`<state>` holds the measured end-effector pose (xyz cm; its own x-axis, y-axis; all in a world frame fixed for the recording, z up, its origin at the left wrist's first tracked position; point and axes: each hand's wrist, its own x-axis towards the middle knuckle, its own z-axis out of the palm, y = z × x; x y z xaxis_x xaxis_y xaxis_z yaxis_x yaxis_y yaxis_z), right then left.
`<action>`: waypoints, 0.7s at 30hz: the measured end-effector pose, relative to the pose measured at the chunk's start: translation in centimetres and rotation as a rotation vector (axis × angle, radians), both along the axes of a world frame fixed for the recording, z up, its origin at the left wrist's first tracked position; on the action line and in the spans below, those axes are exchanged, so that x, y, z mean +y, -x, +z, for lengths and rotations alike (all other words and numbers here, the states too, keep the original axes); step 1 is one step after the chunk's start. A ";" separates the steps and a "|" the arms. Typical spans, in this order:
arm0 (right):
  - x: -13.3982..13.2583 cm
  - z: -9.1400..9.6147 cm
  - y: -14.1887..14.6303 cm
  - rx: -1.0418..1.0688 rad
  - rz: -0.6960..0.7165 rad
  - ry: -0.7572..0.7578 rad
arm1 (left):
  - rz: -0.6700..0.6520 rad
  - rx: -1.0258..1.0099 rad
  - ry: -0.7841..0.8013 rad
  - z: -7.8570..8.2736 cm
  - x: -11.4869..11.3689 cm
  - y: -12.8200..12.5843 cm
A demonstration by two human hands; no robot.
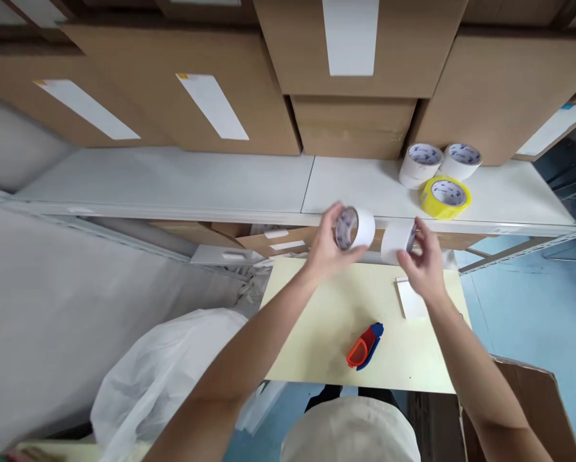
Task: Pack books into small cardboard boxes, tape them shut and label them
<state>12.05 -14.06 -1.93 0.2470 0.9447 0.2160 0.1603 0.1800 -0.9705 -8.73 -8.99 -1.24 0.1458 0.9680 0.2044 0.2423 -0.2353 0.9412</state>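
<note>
My left hand [328, 242] is closed around a roll of white tape [365, 228], its printed core turned toward the left. Close beside it, my right hand [423, 262] grips another white tape roll [394, 241] by its right side. Both rolls are held up over the back of the small table, in front of the shelf edge, with a narrow gap between them. On the shelf to the right stand white tape rolls [417, 174] and a yellow tape roll [436, 204]. A red and blue tape dispenser [366, 346] lies on the table below my hands.
Cardboard boxes [211, 102] with white labels line the back of the grey shelf [196, 179]. A white pad [412, 301] lies on the pale yellow table [317, 346]. A white plastic bag [158, 378] is at left, an open carton [528, 404] at lower right.
</note>
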 end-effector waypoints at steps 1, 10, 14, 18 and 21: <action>1.9 1.5 -0.3 -0.196 -0.051 -0.095 | 0.071 0.140 -0.092 1.8 2.0 -0.2; 16.1 3.3 0.9 -0.975 0.000 -0.229 | 0.072 0.556 -0.262 4.3 15.4 -2.3; 13.5 1.8 0.8 -1.016 -0.095 -0.186 | 0.177 0.587 -0.280 2.6 14.6 -1.0; 12.9 1.3 0.8 -0.946 -0.138 -0.003 | 0.147 0.663 -0.267 2.3 14.1 -0.9; 14.4 1.1 1.3 -0.915 -0.107 0.048 | 0.095 0.745 -0.244 2.4 14.4 -1.0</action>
